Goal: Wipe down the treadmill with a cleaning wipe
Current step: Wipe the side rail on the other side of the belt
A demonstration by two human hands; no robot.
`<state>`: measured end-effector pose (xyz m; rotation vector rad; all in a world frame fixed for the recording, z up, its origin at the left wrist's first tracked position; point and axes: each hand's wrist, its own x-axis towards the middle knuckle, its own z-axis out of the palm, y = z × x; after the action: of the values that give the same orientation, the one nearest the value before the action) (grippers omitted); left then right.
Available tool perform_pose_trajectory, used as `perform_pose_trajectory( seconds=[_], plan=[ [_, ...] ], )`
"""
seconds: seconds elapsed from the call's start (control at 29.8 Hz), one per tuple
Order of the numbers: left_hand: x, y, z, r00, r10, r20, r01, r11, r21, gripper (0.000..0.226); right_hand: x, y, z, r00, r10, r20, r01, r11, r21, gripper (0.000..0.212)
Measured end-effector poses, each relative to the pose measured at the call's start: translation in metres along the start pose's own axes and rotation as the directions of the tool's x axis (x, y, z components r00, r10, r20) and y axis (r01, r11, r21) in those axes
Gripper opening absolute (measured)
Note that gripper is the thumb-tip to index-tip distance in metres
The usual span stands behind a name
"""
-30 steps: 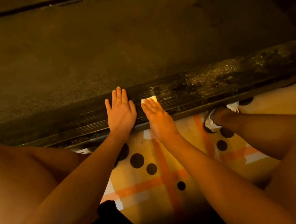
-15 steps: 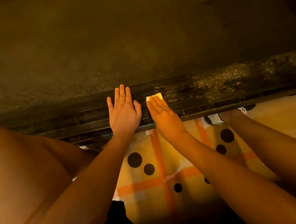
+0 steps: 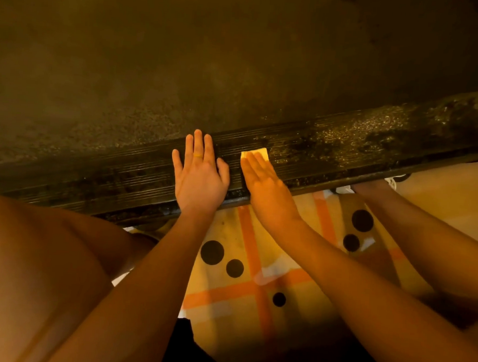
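Dim amber light is falling on a floor mat (image 3: 254, 281) with orange stripes and black dots beside the treadmill (image 3: 183, 67). Its ribbed side rail (image 3: 344, 150) is glistening toward the right. The right hand (image 3: 267, 193) is pressing a small pale wipe (image 3: 254, 154) onto the rail under straight fingers (image 3: 256, 169); the left hand (image 3: 199, 176) is resting flat beside it, fingers straight.

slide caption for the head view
Wiping the treadmill side rail: right hand presses the wipe, left hand flat alongside.
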<state>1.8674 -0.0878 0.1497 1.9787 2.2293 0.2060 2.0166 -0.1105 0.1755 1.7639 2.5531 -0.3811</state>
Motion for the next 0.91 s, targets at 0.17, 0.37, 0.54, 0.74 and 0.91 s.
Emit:
perform_pose_trajectory(
  seconds=[0.17,0.37,0.54,0.74,0.91],
  plan=[
    [0.0,0.001,-0.002,1.0,0.004,0.014,-0.004,1.0,0.014,0.062,0.03,0.005,-0.014,1.0,0.022,0.001,-0.022,0.999,0.039,0.065],
    [0.0,0.002,-0.003,1.0,-0.008,0.017,0.007,1.0,0.01,0.062,0.032,0.004,-0.017,0.993,0.113,0.018,-0.114,0.986,0.125,0.065],
    [-0.001,0.001,-0.003,1.0,-0.005,0.015,0.005,1.0,0.003,0.061,-0.019,0.011,0.003,0.998,0.056,-0.027,-0.05,0.98,0.195,0.071],
    [0.0,0.001,-0.001,1.0,0.0,0.022,0.0,1.0,0.017,0.062,0.046,0.025,-0.015,0.993,0.115,0.036,-0.12,0.975,0.188,0.064],
    [0.0,0.002,-0.002,1.0,-0.003,0.022,0.002,1.0,0.006,0.062,0.01,0.029,-0.007,0.997,0.08,0.018,-0.082,0.982,0.17,0.073]
  ],
)
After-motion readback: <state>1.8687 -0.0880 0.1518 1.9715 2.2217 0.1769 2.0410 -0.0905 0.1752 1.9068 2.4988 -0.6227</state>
